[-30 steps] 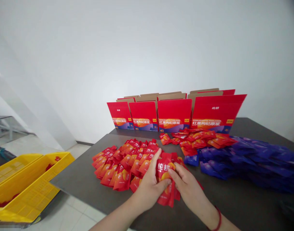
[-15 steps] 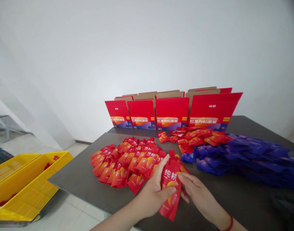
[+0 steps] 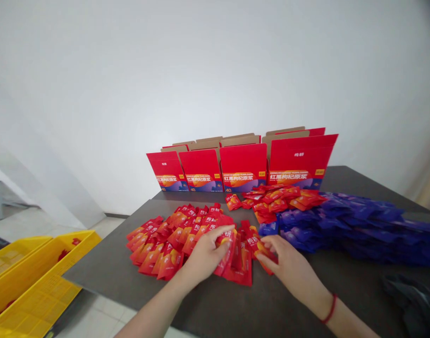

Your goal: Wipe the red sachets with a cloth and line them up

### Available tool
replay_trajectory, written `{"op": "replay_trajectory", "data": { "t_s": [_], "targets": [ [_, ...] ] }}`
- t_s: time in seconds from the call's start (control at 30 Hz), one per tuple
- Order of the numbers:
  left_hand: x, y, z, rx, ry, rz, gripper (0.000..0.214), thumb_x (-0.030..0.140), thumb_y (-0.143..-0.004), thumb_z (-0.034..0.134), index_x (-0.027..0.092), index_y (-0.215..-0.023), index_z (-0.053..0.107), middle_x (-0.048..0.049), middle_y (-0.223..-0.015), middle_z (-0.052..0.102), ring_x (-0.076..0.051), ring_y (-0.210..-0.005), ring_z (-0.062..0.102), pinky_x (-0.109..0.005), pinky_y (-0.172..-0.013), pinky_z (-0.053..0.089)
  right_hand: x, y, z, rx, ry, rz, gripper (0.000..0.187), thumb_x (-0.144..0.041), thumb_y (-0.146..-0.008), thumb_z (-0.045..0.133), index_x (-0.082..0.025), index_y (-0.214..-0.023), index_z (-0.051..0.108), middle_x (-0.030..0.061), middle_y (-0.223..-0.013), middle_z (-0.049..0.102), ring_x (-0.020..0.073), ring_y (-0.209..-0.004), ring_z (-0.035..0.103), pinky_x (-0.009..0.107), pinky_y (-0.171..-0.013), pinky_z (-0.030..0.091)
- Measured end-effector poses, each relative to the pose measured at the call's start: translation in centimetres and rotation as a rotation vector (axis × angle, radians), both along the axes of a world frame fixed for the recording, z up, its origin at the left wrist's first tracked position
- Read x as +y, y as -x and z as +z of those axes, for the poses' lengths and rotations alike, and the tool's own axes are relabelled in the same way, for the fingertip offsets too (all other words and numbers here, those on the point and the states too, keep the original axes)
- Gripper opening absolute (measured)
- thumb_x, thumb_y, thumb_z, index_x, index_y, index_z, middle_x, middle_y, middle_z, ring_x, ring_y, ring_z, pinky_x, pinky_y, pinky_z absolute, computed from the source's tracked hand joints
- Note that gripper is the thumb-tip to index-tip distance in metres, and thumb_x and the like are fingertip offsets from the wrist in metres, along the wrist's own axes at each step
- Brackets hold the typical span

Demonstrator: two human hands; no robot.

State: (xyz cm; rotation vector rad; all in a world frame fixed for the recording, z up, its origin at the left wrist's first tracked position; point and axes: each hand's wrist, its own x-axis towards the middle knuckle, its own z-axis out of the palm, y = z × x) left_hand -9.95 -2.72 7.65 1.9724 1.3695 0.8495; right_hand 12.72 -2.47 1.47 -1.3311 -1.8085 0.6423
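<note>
My left hand is closed around a red pouch with white lettering, its thumb across the front; whether more pouches sit behind it I cannot tell. Close by on the right, my right hand pinches another red pouch, which lies tilted near the table top. Between the hands lie loose red pouches, partly covered by the held one. Left of my left hand spreads a fanned, overlapping heap of red pouches.
Red printed cartons with raised flaps stand along the back of the dark table. Before them lies a second red pouch pile, beside a large blue pouch heap. Yellow crates stand at left; a dark item lies front right.
My hands have moved apart. The left has drawn up and leftward with its pouch, while the right has left that pouch and taken hold of another. The view has shifted slightly.
</note>
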Motion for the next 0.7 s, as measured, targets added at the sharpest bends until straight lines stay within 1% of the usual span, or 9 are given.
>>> {"op": "replay_trajectory", "data": {
  "t_s": [0.07,0.1,0.17,0.27,0.37,0.47,0.53,0.6,0.7],
  "targets": [
    [2.1,1.0,-0.1,0.130,-0.031,0.066,0.044,0.020,-0.085,0.049,0.024,-0.128,0.057,-0.0038,-0.126,0.060,-0.020,-0.118,0.052,-0.035,-0.107,0.035,-0.7,0.1,-0.8,-0.119,-0.075,0.033,0.046,-0.030,-0.064,0.070,-0.021,-0.109,0.063,0.0097,-0.119,0.062,0.0275,-0.114,0.053,0.042,-0.100,0.040],
    [2.9,1.4,-0.3,0.212,-0.036,0.103,0.043,0.021,-0.085,0.049,0.025,-0.126,0.059,-0.0050,-0.123,0.061,-0.022,-0.118,0.052,-0.038,-0.107,0.035,-1.0,0.3,-1.4,-0.178,-0.106,0.044,0.052,-0.026,-0.063,0.069,-0.019,-0.114,0.062,0.0116,-0.127,0.059,0.0288,-0.121,0.049,0.043,-0.104,0.037],
    [4.1,1.9,-0.9,0.378,-0.039,0.189,0.040,0.025,-0.084,0.052,0.027,-0.122,0.063,-0.0075,-0.119,0.060,-0.027,-0.119,0.049,-0.045,-0.106,0.034,-1.4,0.7,-2.5,-0.281,-0.154,0.047,0.051,-0.020,-0.069,0.060,-0.014,-0.120,0.060,0.0150,-0.132,0.056,0.0286,-0.125,0.046,0.044,-0.105,0.037],
    [4.6,2.2,-1.9,0.528,-0.060,0.272,0.041,0.028,-0.079,0.058,0.032,-0.119,0.064,-0.0081,-0.133,0.048,-0.033,-0.130,0.036,-0.053,-0.107,0.029,-1.2,1.1,-3.7,-0.370,-0.198,0.019,0.047,-0.014,-0.078,0.044,-0.010,-0.123,0.057,0.0176,-0.132,0.055,0.0264,-0.124,0.049,0.044,-0.104,0.039],
    [4.3,2.1,-2.7,0.547,-0.099,0.268,0.044,0.026,-0.078,0.060,0.032,-0.121,0.063,-0.0049,-0.149,0.028,-0.033,-0.139,0.020,-0.052,-0.110,0.024,-0.8,1.6,-3.8,-0.432,-0.228,-0.017,0.047,-0.019,-0.084,0.040,-0.007,-0.127,0.054,0.0194,-0.131,0.055,0.0265,-0.122,0.051,0.044,-0.101,0.042],
    [3.9,2.1,-3.1,0.556,-0.124,0.246,0.043,0.027,-0.081,0.056,0.030,-0.124,0.061,-0.0033,-0.155,0.016,-0.032,-0.142,0.011,-0.050,-0.112,0.020,-0.8,3.0,-3.3,-0.484,-0.250,-0.035,0.047,-0.025,-0.087,0.040,-0.005,-0.127,0.054,0.0214,-0.130,0.056,0.0278,-0.121,0.053,0.044,-0.100,0.043],
    [3.7,2.1,-3.1,0.580,-0.139,0.221,0.043,0.029,-0.083,0.055,0.031,-0.125,0.059,-0.0025,-0.155,0.015,-0.031,-0.143,0.008,-0.050,-0.112,0.018,-1.2,4.3,-2.8,-0.510,-0.265,-0.032,0.047,-0.028,-0.087,0.042,-0.004,-0.126,0.055,0.0226,-0.131,0.055,0.0292,-0.122,0.051,0.045,-0.101,0.042],
    [3.5,2.2,-2.9,0.605,-0.131,0.188,0.043,0.032,-0.084,0.054,0.033,-0.126,0.058,-0.0019,-0.155,0.019,-0.031,-0.143,0.009,-0.052,-0.112,0.018,-1.7,5.7,-2.5,-0.548,-0.278,-0.020,0.049,-0.032,-0.086,0.046,-0.001,-0.124,0.056,0.0250,-0.133,0.052,0.0316,-0.125,0.048,0.045,-0.103,0.039],
    [3.6,2.4,-2.0,0.631,-0.091,0.145,0.043,0.034,-0.083,0.055,0.034,-0.126,0.058,-0.0018,-0.153,0.025,-0.032,-0.142,0.013,-0.054,-0.111,0.019,-2.5,7.5,-2.2,-0.664,-0.258,-0.038,0.058,-0.037,-0.083,0.052,0.004,-0.124,0.054,0.0300,-0.133,0.049,0.0366,-0.125,0.046,0.048,-0.103,0.039]
  ]
}}
